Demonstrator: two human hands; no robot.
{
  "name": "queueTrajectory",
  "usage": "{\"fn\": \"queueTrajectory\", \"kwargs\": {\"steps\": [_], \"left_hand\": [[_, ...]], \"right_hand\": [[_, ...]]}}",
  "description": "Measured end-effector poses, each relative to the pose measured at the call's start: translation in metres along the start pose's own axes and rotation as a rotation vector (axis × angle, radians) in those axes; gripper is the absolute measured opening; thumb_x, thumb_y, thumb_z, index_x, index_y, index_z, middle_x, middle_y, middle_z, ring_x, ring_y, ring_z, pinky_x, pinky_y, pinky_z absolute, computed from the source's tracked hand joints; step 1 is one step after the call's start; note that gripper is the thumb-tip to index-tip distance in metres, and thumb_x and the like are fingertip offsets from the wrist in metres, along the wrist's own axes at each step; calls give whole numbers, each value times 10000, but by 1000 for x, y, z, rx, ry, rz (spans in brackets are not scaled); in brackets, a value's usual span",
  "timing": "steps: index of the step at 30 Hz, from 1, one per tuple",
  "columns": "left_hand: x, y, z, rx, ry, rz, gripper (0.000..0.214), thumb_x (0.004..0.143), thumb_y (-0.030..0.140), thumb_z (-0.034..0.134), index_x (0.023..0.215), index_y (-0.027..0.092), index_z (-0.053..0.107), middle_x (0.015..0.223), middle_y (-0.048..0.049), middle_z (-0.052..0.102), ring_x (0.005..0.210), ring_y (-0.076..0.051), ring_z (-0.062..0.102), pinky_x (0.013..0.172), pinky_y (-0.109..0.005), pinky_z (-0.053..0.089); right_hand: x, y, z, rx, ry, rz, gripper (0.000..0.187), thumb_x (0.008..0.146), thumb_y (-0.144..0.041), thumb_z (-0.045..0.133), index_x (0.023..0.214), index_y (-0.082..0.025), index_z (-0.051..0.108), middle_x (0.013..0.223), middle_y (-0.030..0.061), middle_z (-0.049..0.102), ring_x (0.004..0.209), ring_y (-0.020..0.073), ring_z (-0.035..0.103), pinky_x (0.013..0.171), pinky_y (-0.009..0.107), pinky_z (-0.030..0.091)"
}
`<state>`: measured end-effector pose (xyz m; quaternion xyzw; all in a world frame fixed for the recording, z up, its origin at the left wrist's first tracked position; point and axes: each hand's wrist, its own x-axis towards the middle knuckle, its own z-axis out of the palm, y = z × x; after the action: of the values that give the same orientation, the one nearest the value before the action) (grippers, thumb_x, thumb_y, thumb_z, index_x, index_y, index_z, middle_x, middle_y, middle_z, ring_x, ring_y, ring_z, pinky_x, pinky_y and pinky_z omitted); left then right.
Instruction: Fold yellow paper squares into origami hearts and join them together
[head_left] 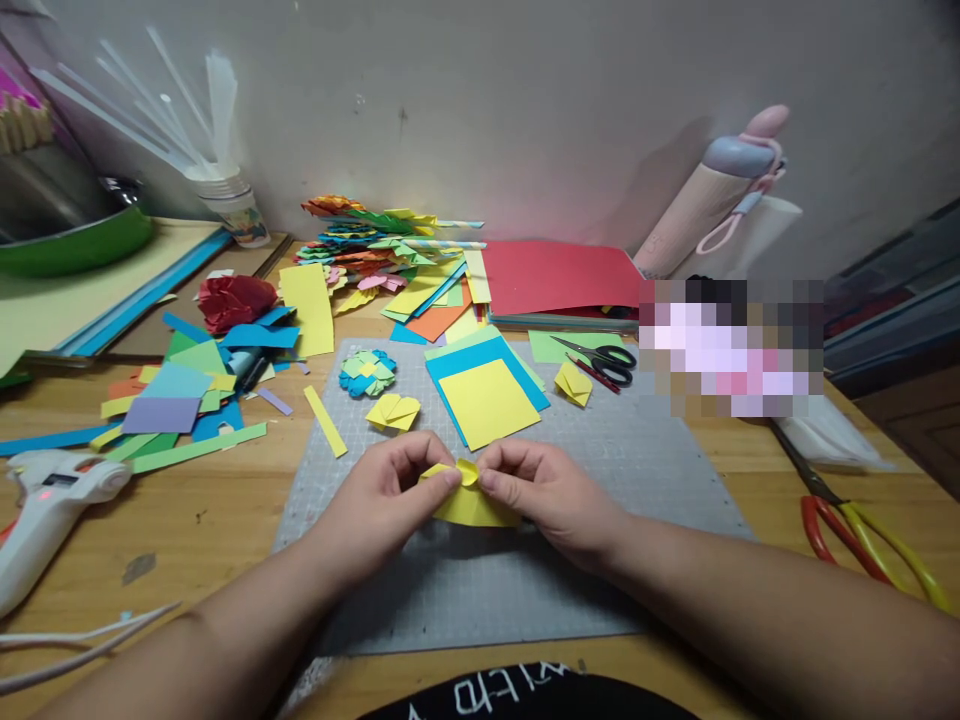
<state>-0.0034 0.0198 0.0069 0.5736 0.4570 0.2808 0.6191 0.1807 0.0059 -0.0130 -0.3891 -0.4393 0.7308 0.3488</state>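
Between my two hands is a piece of yellow paper, partly folded, its top edge curling up in the middle. My left hand pinches it on one side with thumb and forefinger. On the other side my right hand pinches it the same way. Just beyond the hands lie two folded yellow paper pieces, one left and one right. A stack of square sheets, topped by a yellow sheet, sits between them. A blue and green paper flower rests at the mat's far left.
Under my hands spreads a grey cutting mat. Black scissors lie at its far right, larger scissors off its right edge. A white glue gun and paper scraps occupy the left. Red paper lies near the wall.
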Motion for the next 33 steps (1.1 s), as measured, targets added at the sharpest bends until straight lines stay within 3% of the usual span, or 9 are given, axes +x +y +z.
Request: {"fn": "queueTrajectory", "kwargs": {"steps": [4, 10, 22, 28, 33], "left_hand": [[1, 0, 1, -6, -18, 8, 219, 787, 348, 580, 691, 161, 522, 681, 7, 512, 642, -119, 449, 589, -233, 350], [-1, 2, 5, -35, -11, 8, 225, 766, 347, 591, 652, 169, 515, 654, 12, 508, 620, -118, 445, 566, -231, 348], [-3, 0, 12, -37, 12, 5, 224, 763, 342, 581, 642, 170, 505, 639, 16, 490, 610, -116, 427, 569, -238, 341], [-5, -1, 13, -9, -7, 10, 211, 763, 331, 575, 644, 171, 507, 629, 24, 476, 605, -116, 426, 568, -239, 335], [-5, -4, 12, 15, -34, 6, 198, 790, 322, 553, 675, 166, 518, 653, 22, 487, 625, -116, 432, 581, -239, 337]], "right_hand": [[1, 1, -1, 54, -29, 35, 317, 733, -446, 713, 730, -165, 566, 639, -32, 531, 579, 108, 497, 579, 261, 436], [-1, -3, -1, -122, 35, -82, 291, 762, -428, 685, 694, -167, 575, 632, -34, 495, 581, 95, 416, 567, 233, 348], [-7, -7, 6, -291, 102, -75, 259, 779, -395, 617, 688, -173, 519, 647, -33, 455, 585, 100, 389, 555, 234, 336], [-7, -6, 2, -409, 69, -139, 211, 787, -317, 578, 648, -180, 499, 622, -34, 455, 584, 105, 399, 567, 241, 343], [-8, -5, 0, -353, 34, -117, 213, 786, -318, 558, 629, -175, 542, 634, -13, 494, 609, 121, 432, 576, 252, 348]]}}
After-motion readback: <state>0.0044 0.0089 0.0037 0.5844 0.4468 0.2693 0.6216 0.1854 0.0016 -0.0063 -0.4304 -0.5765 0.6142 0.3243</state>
